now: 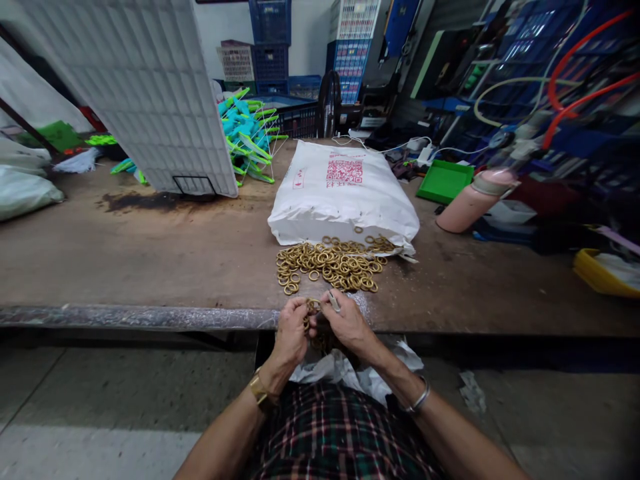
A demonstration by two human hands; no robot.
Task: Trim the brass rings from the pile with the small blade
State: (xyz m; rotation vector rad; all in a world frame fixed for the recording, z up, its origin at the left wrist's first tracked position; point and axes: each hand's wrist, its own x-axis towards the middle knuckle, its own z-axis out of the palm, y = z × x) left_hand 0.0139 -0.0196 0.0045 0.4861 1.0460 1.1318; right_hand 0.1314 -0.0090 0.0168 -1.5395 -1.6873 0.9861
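A few brass-coloured rings (313, 305) are between my hands, just off the near edge of the table. My left hand (293, 330) is closed, pinching them between thumb and fingers. My right hand (351, 327) is closed too, gripping a slim grey object (334, 301); I can't tell what it is, as my fingers cover most of it. More rings show dimly below my hands, at six o'clock, near crumpled white plastic (333, 368) above my plaid garment (345, 427). A gold-coloured watch (259, 391) circles my left wrist and a silvery bangle (421, 396) my right.

Taking my hands as the centre of the dial, a loose heap of rings (345, 265) lies at twelve o'clock on the brown table (125, 253). It reaches up against a white sack (345, 193) printed in red, which lies flat just behind, with several rings by its near edge. Between one and two o'clock is a green tray (447, 181); at two, a pink bottle (475, 201) leans over. A yellow container (606, 275) is near three. At eleven o'clock sits a heap of turquoise and lime pieces (253, 137), partly behind a tall white ribbed panel (150, 100) between ten and eleven. Stacked crates (271, 53) stand farther back, between eleven and twelve.
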